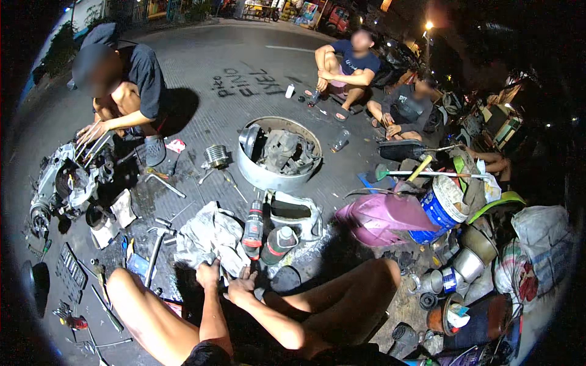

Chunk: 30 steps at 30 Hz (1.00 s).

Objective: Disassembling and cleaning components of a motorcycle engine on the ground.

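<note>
A crumpled, stained whitish rag [210, 235] lies on the ground in front of me. At its lower edge my left hand [209, 274] is closed, its fingers bent on the cloth. Close beside it, my right hand [242, 288] touches the rag's lower right corner with fingers partly stretched and apart. Any small thing between the two hands is too dark to make out. Just right of the rag stand a red and grey bottle [253, 226] and a dark bottle with a grey cap [281, 244]. A hammer [156, 250] lies to the rag's left.
A metal basin [268, 174] holds dark parts; a finned cylinder [216, 157] is beside it. At left, a person [131, 85] crouches over an engine [70, 180]. Two people sit far right. A pink panel [384, 216], a blue bucket [436, 213] and a socket tray [71, 268] lie around.
</note>
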Each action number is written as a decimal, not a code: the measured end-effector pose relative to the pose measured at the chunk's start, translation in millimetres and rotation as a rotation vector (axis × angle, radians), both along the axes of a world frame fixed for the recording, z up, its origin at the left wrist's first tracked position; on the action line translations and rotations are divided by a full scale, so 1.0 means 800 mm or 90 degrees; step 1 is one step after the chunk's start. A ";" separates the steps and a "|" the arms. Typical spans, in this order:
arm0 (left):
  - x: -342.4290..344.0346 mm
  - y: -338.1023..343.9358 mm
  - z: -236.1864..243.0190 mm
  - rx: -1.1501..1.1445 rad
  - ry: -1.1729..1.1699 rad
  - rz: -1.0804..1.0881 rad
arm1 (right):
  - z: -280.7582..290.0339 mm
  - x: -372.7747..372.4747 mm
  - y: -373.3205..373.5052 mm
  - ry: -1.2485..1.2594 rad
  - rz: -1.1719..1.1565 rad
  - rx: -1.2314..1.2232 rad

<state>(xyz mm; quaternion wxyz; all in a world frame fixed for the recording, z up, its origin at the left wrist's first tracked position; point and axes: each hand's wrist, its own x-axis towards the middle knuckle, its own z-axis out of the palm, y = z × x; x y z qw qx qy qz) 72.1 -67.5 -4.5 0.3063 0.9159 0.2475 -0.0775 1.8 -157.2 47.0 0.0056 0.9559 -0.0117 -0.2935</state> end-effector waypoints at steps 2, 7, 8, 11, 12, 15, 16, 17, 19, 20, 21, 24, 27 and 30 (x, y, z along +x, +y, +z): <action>0.009 0.009 -0.005 -0.024 -0.020 -0.008 | 0.011 0.018 0.009 0.059 -0.004 -0.030; 0.011 0.009 -0.003 -0.016 0.026 -0.009 | 0.021 0.023 0.008 0.079 -0.021 -0.019; 0.008 0.007 -0.004 -0.011 0.022 -0.006 | 0.022 0.021 0.007 0.086 -0.011 -0.030; 0.004 0.001 -0.001 0.004 0.014 -0.006 | 0.037 0.016 0.016 0.113 -0.012 -0.029; 0.005 0.001 0.002 -0.018 0.020 -0.015 | 0.027 0.020 0.024 0.119 -0.013 -0.062; 0.007 0.001 0.010 0.004 0.013 -0.009 | 0.028 0.014 0.032 0.111 -0.046 -0.037; 0.007 0.000 0.007 0.013 0.015 -0.005 | 0.029 0.009 0.029 0.113 -0.070 -0.014; 0.007 -0.005 0.011 0.003 0.004 0.001 | 0.021 0.006 0.024 0.076 -0.090 -0.001; 0.008 -0.005 0.015 0.000 0.019 -0.007 | 0.021 0.007 0.020 0.068 -0.082 -0.017; 0.008 -0.002 0.014 -0.001 0.023 -0.005 | 0.030 0.007 0.018 0.057 -0.070 -0.016; 0.008 -0.001 0.013 -0.001 0.023 -0.004 | 0.023 0.009 0.013 0.049 -0.080 0.000; 0.010 0.004 0.016 -0.001 0.072 -0.014 | 0.021 0.018 0.002 0.057 -0.066 -0.014; 0.013 0.007 -0.006 0.021 0.027 -0.004 | 0.021 0.020 0.005 0.019 -0.007 -0.041; 0.009 -0.004 0.012 0.023 0.026 -0.001 | 0.030 0.011 0.005 0.031 0.020 -0.077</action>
